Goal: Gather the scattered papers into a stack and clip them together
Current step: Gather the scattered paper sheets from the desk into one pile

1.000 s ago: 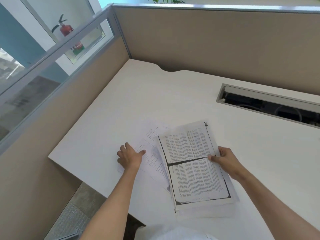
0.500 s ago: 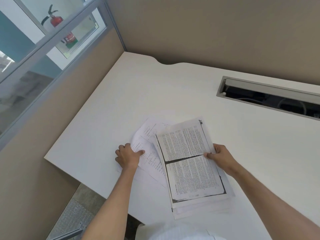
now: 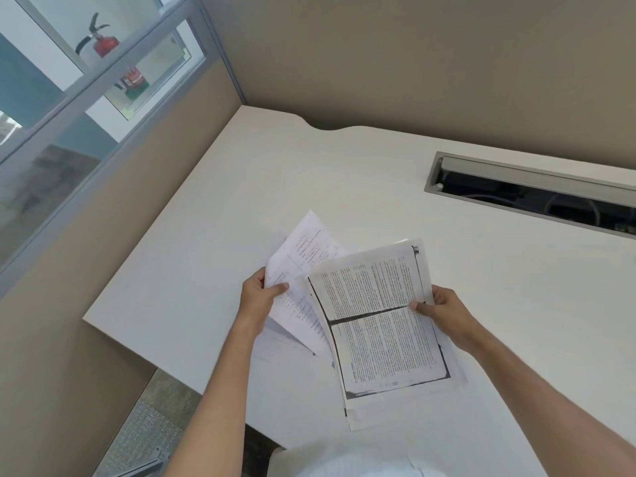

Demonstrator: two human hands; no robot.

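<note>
L hand point(image 3: 256, 299) now pinches the loose sheets point(image 3: 303, 270) by their left edge, thumb on top, fingers point(image 3: 254, 280) curled under, & has them lifted off the table point(image 3: 378, 173). A sec ago that hand lay flat on the same sheets, pressing them down; half a sec ago it was only starting to curl an edge up. So the pick-up is done.

R hand point(image 3: 444, 313) grips the stack point(image 3: 382, 325) at its right edge, thumb on the top page near the dark centre line, fingers underneath. Same hold as before. The stack's far end looks raised a bit; its near end seems to rest on the table close to the front edge, but can't tell for sure.

Where things are: loose sheets fan out up-left from behind the stack, overlapping its left side, not aligned w/ it. At least one more pale sheet point(image 3: 275, 342) lies flat under the L wrist.

Meaning for the task: gathering is mid-way. Both bundles are in hand, so next is prob sliding the loose ones under or onto the stack & squaring edges. Flat sheet needs collecting too. No clip in view anywhere, so clipping is some way off.

Also seen: cable slot point(image 3: 530, 187) at right, extinguisher point(image 3: 103, 41) behind the glass.
</note>
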